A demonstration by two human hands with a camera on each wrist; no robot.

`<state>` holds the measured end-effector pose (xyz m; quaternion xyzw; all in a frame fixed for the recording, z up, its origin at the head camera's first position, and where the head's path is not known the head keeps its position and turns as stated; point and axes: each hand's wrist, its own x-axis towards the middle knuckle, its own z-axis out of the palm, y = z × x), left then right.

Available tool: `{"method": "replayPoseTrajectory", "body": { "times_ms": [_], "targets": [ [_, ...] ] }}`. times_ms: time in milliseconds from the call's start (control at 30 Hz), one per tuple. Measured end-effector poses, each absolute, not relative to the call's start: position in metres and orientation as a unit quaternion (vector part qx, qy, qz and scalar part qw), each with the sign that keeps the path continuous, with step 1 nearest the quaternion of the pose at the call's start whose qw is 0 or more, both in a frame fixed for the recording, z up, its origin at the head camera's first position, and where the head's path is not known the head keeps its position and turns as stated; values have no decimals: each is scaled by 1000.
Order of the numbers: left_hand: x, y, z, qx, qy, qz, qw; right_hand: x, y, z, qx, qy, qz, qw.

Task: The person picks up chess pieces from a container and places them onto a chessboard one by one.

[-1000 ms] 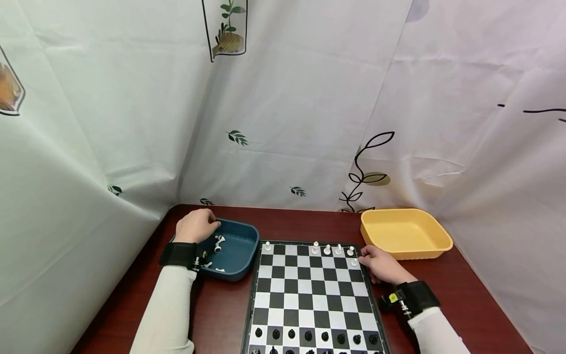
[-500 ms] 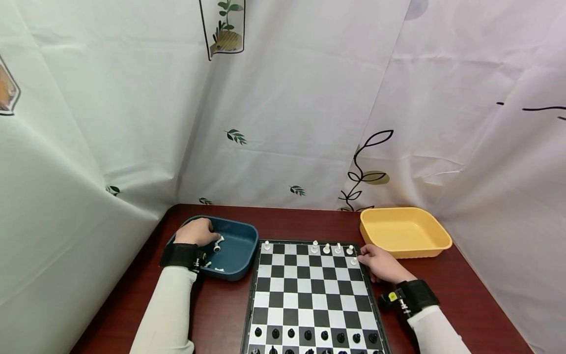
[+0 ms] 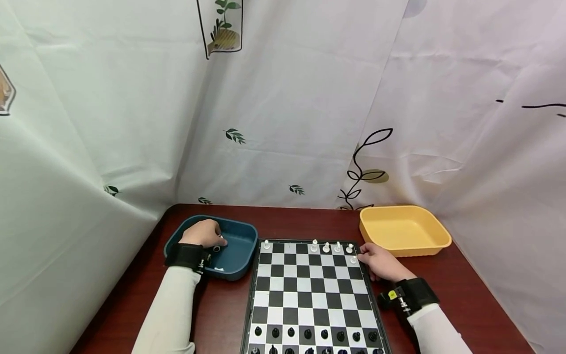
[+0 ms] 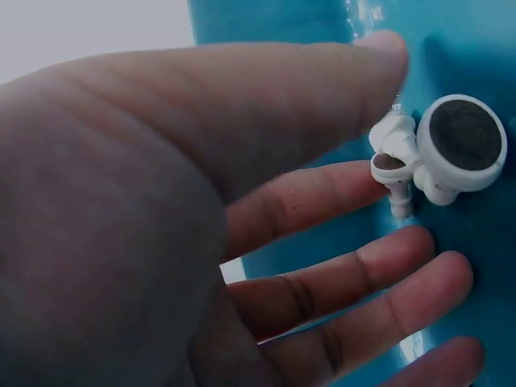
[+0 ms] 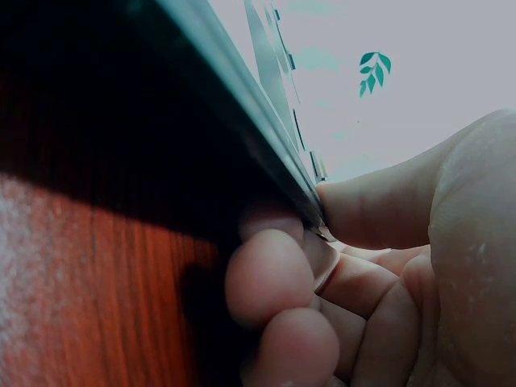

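My left hand (image 3: 202,233) reaches down into the blue bin (image 3: 240,248) at the back left. In the left wrist view its thumb and fingers are spread around white chess pieces (image 4: 463,135) lying on the bin floor, and the index finger touches one of them. My right hand (image 3: 381,263) grips the right edge of the chessboard (image 3: 305,285), thumb on top and fingers curled below in the right wrist view. White pieces (image 3: 326,247) stand along the board's far row. A single white pawn (image 3: 353,259) stands in front of them at the right, near my thumb.
Black chess pieces (image 3: 307,334) fill the rows at the board's near end, partly cut off by the frame. A yellow bin (image 3: 404,231) sits at the back right of the dark red table (image 3: 305,221). White printed cloth (image 3: 283,123) hangs behind.
My left hand has gone lower into the blue bin and a little to the right, now over the chess pieces there. My right hand keeps its grip on the board edge.
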<state>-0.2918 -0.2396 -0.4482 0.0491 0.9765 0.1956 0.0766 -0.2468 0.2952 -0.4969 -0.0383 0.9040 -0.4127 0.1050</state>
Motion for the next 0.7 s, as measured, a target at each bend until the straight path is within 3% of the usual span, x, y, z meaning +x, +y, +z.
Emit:
{"method": "replayPoseTrajectory", "body": {
  "times_ms": [700],
  "targets": [
    [-291, -233, -449, 47, 983, 170, 58, -247, 296, -496, -38, 900, -422, 107]
  ]
}}
